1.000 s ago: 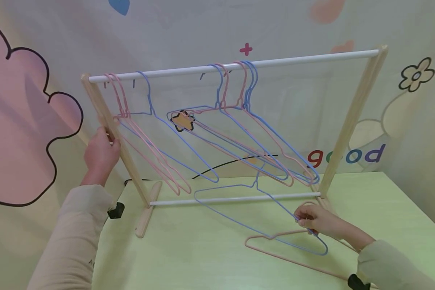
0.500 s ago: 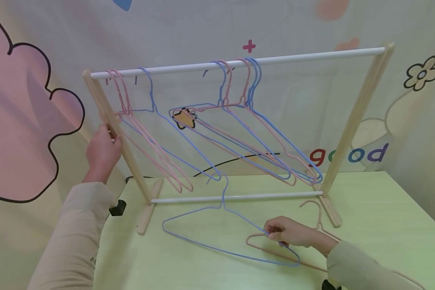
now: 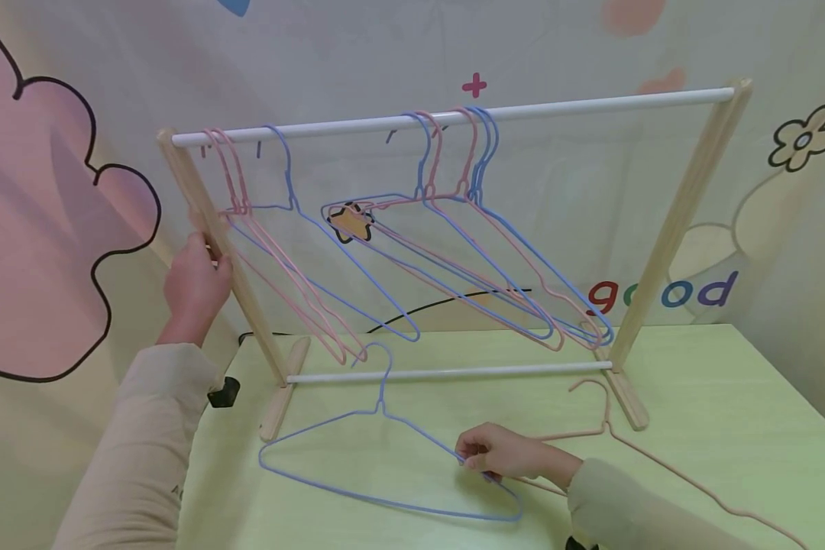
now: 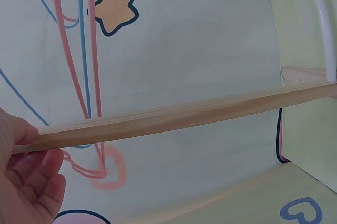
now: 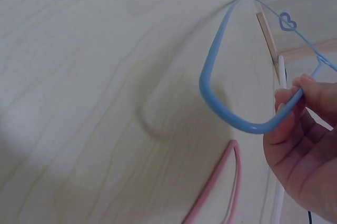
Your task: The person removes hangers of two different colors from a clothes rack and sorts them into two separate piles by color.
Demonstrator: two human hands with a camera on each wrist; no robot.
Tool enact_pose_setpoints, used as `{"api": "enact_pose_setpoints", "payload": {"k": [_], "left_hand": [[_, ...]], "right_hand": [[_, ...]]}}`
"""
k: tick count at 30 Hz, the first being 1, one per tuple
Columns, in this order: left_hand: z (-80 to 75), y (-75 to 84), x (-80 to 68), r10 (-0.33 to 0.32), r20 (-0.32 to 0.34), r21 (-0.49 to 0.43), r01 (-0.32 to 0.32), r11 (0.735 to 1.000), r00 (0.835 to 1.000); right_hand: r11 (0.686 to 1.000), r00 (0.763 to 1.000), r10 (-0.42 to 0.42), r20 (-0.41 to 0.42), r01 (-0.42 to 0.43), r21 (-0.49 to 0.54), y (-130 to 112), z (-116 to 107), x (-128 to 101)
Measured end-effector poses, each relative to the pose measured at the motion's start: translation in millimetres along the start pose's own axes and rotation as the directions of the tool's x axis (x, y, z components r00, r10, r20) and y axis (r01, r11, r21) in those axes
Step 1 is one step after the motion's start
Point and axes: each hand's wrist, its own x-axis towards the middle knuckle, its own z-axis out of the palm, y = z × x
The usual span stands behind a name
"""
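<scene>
My right hand (image 3: 505,452) pinches a blue wire hanger (image 5: 231,118) by its right shoulder, low over the table. The hanger's hook points up and overlaps the lower white bar (image 3: 509,373) in the head view. At the left side of the rack, my left hand (image 3: 195,283) grips the wooden post (image 4: 174,124), thumb on one side and fingers on the other. A pink hanger (image 3: 606,412) lies on the table to the right, partly hidden behind my right hand and sleeve.
Several pink and blue hangers hang from the rack's white top bar (image 3: 591,108), in a left group and a middle group. The right post (image 3: 681,221) stands on a wooden foot (image 3: 629,401). A printed cloth (image 3: 522,46) hangs behind the pale green table (image 3: 736,397).
My right hand has carried the blue hanger left and down toward the front of the table, uncovering more of the pink hanger. My left hand keeps its grip on the post.
</scene>
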Motion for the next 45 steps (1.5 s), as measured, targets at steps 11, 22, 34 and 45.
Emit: {"api": "enact_pose_setpoints", "payload": {"k": [11, 22, 34, 45], "left_hand": [[-6.0, 2.7, 6.2, -0.004, -0.003, 0.006, 0.004, 1.000, 1.000], [-13.1, 6.4, 10.6, 0.006, -0.007, -0.008, -0.006, 1.000, 1.000], [-6.7, -6.3, -0.2, -0.002, 0.025, 0.022, 0.001, 1.000, 1.000], [-0.6, -2.5, 0.2, 0.000, -0.005, 0.039, 0.001, 0.999, 1.000]], "right_hand": [[0.994, 1.000, -0.005, 0.000, 0.005, -0.107, -3, 16, 29], [0.961, 0.996, -0.039, -0.085, 0.014, -0.274, -1, 22, 51], [0.932, 0.977, -0.090, -0.194, 0.014, -0.362, 15, 42, 48], [0.942, 0.974, -0.155, -0.164, 0.096, -0.320, -3, 21, 32]]}}
